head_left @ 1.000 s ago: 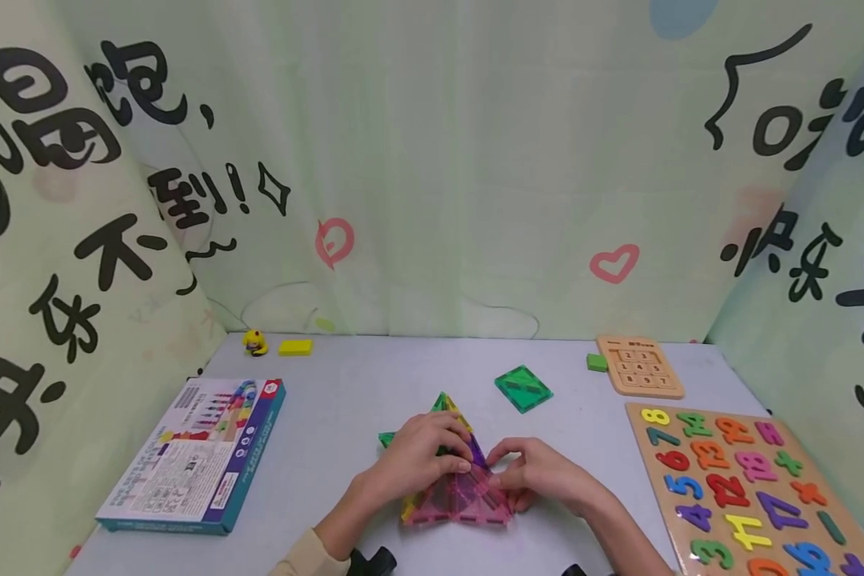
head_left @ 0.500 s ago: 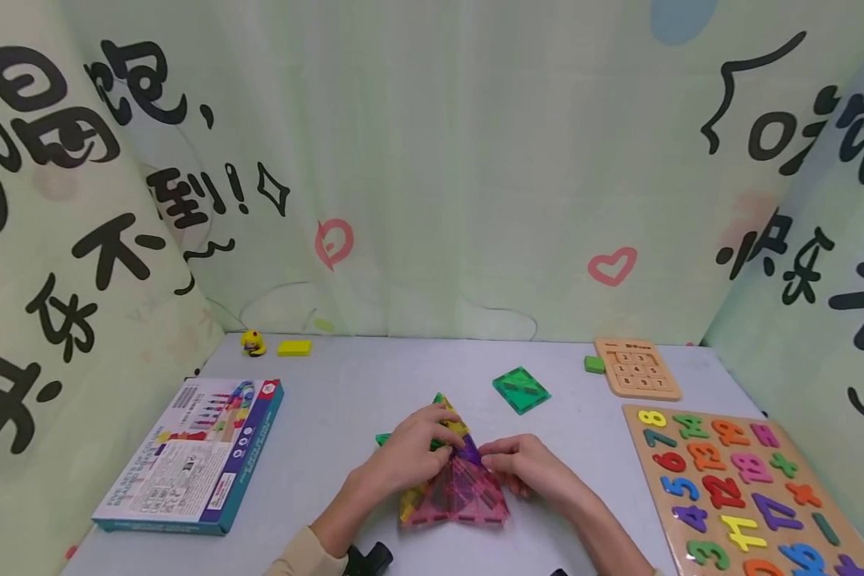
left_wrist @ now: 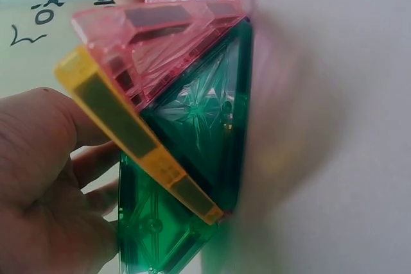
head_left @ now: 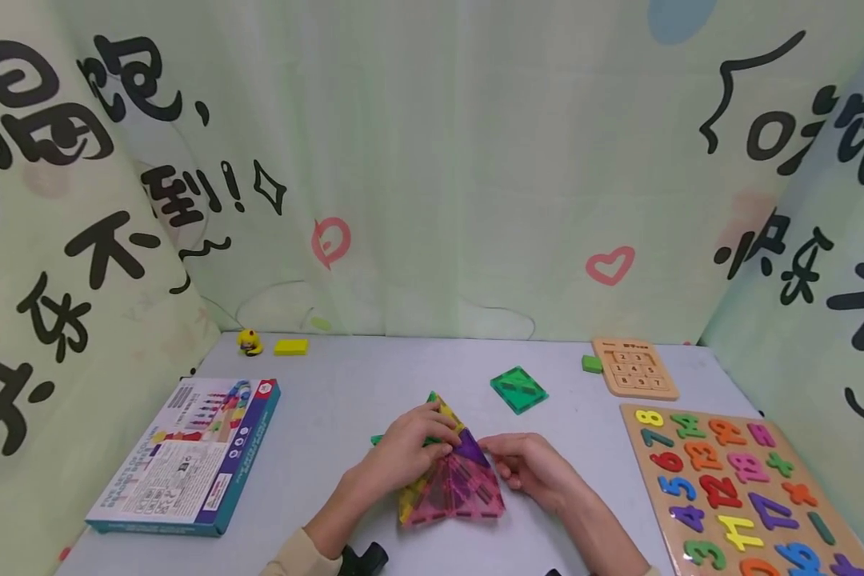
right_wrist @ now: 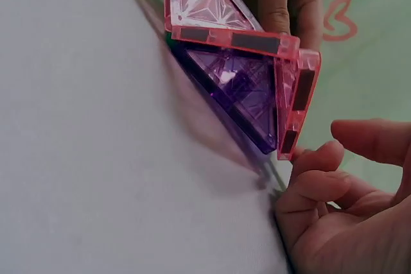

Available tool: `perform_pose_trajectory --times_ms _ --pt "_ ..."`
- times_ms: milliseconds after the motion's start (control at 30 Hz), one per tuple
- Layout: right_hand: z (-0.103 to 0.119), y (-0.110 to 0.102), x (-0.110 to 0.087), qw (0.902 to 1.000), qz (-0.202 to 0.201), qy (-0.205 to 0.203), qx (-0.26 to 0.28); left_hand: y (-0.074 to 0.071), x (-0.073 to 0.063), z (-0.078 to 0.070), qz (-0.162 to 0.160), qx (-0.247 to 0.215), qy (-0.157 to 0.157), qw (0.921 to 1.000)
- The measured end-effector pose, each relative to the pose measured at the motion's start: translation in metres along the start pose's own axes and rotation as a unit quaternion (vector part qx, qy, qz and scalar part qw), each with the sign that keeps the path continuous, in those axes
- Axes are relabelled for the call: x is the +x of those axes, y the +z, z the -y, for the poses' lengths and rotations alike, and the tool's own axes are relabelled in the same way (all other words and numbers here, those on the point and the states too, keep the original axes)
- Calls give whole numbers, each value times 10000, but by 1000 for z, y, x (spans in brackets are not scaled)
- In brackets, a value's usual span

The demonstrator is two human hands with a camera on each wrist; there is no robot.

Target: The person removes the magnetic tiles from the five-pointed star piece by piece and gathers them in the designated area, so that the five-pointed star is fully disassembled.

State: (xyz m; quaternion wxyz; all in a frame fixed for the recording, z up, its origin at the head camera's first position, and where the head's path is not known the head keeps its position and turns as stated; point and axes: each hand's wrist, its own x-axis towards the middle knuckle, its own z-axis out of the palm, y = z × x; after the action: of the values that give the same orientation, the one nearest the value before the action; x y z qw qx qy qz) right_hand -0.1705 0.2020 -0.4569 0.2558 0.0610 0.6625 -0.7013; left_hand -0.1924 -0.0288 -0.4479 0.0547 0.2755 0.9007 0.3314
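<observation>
A built shape of translucent magnetic tiles (head_left: 455,488) stands on the table, with pink, purple, yellow and green triangles joined at their edges. My left hand (head_left: 412,448) lies over its left side and grips it near the top. In the left wrist view, fingers (left_wrist: 96,165) reach behind the green tile (left_wrist: 205,113), beside the yellow tile (left_wrist: 138,139). At the right side, my right hand (head_left: 529,468) is loosely bent, its fingertips close to the purple tile (head_left: 470,448). The right wrist view shows the thumb apart from the pink tile (right_wrist: 298,101) and a fingertip right at its lower corner.
A green square tile (head_left: 519,390) lies behind the shape. To the left are a toy box (head_left: 180,456), a yellow block (head_left: 291,347) and a small yellow figure (head_left: 249,342). On the right lie a number puzzle board (head_left: 756,496), a small wooden board (head_left: 635,370) and a green block (head_left: 592,364).
My right hand has drawn its fingers back from the pink and purple tiles, uncovering more of them. My left hand has slid up slightly on the shape.
</observation>
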Motion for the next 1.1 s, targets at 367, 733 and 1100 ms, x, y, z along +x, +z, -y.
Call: perform_pose_trajectory --times_ms 367,733,1100 --pt "0 -1 -2 9997 -212 40 -99 2 0 0 29 -112 6 9999" --pt "0 15 7 9857 -1557 -535 -368 3 0 1 82 69 75 9999" --pt "0 -19 -2 9578 -2522 -794 -1130 2 -4 -3 410 325 94 9986"
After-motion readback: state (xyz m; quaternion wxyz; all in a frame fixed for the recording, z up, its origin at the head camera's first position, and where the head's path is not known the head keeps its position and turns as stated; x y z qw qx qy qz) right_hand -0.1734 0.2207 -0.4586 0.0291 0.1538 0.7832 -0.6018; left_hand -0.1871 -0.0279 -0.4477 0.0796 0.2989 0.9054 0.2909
